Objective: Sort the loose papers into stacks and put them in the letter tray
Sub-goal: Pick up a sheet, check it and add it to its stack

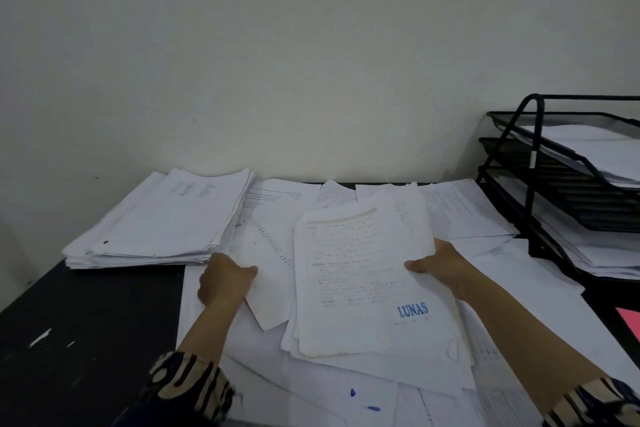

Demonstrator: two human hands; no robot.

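Observation:
Loose white papers cover the middle and right of the black desk. My right hand grips the right edge of a small sheaf of printed sheets, its top page stamped "LUNAS" in blue. My left hand pinches a single worn sheet lying left of that sheaf. A thick sorted stack sits at the back left. The black wire letter tray stands at the right with papers on its tiers.
The desk top at the front left is bare black with white scuffs. A pale wall rises right behind the desk. A pink sheet shows at the right edge, below the tray.

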